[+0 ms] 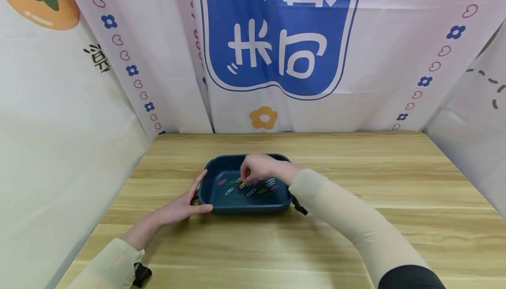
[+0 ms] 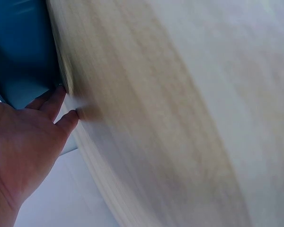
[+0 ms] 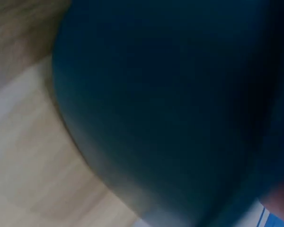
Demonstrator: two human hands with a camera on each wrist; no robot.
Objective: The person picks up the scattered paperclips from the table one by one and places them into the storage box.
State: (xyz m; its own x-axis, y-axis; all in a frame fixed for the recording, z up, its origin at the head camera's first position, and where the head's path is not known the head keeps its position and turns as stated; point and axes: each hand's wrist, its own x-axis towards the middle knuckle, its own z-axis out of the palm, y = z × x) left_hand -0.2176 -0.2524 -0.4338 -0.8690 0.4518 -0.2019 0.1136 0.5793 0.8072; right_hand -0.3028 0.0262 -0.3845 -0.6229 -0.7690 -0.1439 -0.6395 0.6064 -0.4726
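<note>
A dark blue tray (image 1: 245,210) with several coloured paper clips (image 1: 229,191) scattered over its bottom sits on the wooden table. At the tray's left end my left hand (image 1: 179,209) rests with thumb and index finger spread, the thumb along the front rim and the index finger at the left rim. In the left wrist view the other fingers (image 2: 52,101) lie against the tray's outer wall. My right hand (image 1: 258,167) reaches down into the tray, thumb and fingertips pinched together at a yellow paper clip (image 1: 242,186). The tray's dark wall fills most of the right wrist view, blurred.
A small pinkish paper clip (image 1: 357,196) lies on the wooden table (image 1: 395,179) to the right, partly behind the right sleeve (image 1: 336,210). White printed cloth (image 1: 174,100) hangs behind the table's back edge and along both sides.
</note>
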